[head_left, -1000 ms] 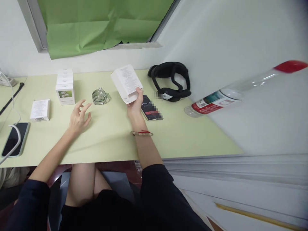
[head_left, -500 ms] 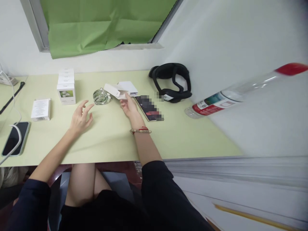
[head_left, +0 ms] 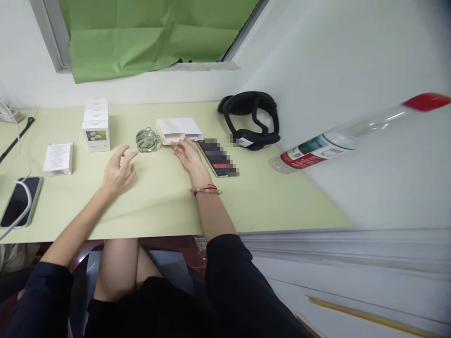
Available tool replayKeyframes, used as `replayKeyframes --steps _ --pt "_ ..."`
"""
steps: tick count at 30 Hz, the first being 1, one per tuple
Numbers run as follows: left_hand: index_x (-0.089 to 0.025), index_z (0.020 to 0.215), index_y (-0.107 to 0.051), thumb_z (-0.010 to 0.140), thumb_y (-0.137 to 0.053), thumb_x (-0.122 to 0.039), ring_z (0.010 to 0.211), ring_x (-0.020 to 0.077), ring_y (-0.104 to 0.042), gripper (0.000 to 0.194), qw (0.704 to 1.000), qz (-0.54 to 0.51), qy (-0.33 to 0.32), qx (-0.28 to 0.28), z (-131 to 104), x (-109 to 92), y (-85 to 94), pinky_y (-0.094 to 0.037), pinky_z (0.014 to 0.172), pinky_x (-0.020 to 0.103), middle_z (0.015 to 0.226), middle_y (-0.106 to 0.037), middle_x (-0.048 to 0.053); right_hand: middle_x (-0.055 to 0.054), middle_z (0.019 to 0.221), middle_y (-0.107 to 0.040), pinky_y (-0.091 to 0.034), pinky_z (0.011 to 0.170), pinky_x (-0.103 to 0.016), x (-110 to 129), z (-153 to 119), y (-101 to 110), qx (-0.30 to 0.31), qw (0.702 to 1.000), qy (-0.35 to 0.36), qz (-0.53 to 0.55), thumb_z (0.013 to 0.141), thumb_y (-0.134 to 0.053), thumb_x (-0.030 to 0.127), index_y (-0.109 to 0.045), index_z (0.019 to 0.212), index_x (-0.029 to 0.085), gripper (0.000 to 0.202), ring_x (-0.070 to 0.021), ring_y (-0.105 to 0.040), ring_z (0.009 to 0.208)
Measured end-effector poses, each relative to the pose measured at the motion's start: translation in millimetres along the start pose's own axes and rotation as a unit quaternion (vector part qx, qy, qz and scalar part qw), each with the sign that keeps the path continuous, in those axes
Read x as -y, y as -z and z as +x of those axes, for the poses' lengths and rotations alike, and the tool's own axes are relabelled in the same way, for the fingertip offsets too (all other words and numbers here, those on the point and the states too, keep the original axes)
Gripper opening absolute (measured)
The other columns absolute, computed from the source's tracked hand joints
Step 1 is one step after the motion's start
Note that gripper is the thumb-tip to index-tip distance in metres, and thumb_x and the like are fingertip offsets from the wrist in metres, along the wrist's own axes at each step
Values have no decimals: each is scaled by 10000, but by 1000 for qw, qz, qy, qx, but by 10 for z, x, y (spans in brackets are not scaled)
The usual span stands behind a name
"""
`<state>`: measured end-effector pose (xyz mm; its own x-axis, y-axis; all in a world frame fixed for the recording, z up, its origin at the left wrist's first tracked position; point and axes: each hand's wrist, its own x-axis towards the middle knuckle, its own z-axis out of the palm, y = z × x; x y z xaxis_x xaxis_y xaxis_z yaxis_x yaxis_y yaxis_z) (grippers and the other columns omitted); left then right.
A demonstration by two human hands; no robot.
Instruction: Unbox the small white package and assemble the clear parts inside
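My left hand [head_left: 118, 172] hovers over the desk, fingers apart and curved, with nothing in it. My right hand [head_left: 188, 155] has its fingertips at the near right corner of a small white carton [head_left: 169, 126], whose open end faces me; part of the grip is hidden behind the fingers. This carton lies level beside another white carton [head_left: 192, 126], overlapping it in view. Just left of them stands a clear, ribbed glass ornament [head_left: 147, 140] with a greenish tint. A phone with a dark screen [head_left: 214, 157] lies right of my right hand.
A row of white boxes [head_left: 97, 134] stands at the back left, with a flat white box [head_left: 58, 158] nearby. A phone [head_left: 21, 202] and white cable lie far left. Rightward are a black headset [head_left: 250, 119] and a plastic bottle [head_left: 313, 152] near the wall.
The white carton in my right hand has gone from tilted to level, coming down next to the other carton. My left hand has hardly moved.
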<state>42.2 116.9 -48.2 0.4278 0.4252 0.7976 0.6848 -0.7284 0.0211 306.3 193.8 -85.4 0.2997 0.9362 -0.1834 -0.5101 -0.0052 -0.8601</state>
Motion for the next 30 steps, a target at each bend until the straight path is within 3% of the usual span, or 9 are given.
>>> replayKeyframes --steps 7,17,22,26,30 --pt "-182 1243 -528 891 -485 -190 1002 219 -583 355 997 -23 47 52 -11 7 -2 -520 821 368 1268 -524 174 5 933 -672 -543 751 -186 -25 24 35 24 1000 1 -3 800 -565 115 -562 1011 211 232 -79 -666 883" --pt "-178 1182 -565 893 -475 -175 1021 219 -576 302 996 -39 60 50 -3 5 -2 -495 854 374 1257 -535 166 3 918 -662 -536 790 -225 -58 79 85 15 1000 9 3 730 -600 135 -555 1027 221 312 -99 -661 907" --pt "-169 1158 -575 899 -467 -179 997 213 -579 281 998 -16 46 38 6 -2 -1 -506 827 360 1241 -550 167 -19 1045 -646 -534 864 -253 -57 91 89 12 999 27 -22 717 -618 146 -599 947 213 240 -123 -637 1044" --pt "-173 1154 -578 897 -469 -185 983 210 -585 280 998 3 42 41 9 -2 8 -512 809 350 1235 -557 161 -31 1059 -644 -544 865 -264 -59 97 82 13 999 29 -20 759 -629 203 -589 872 204 120 -132 -633 1043" --pt "-173 1155 -578 896 -470 -188 982 209 -585 281 998 6 43 42 5 1 7 -513 815 352 1237 -559 161 -32 1058 -633 -547 852 -261 -57 100 80 3 999 36 -2 740 -662 216 -553 810 201 130 -129 -630 1027"
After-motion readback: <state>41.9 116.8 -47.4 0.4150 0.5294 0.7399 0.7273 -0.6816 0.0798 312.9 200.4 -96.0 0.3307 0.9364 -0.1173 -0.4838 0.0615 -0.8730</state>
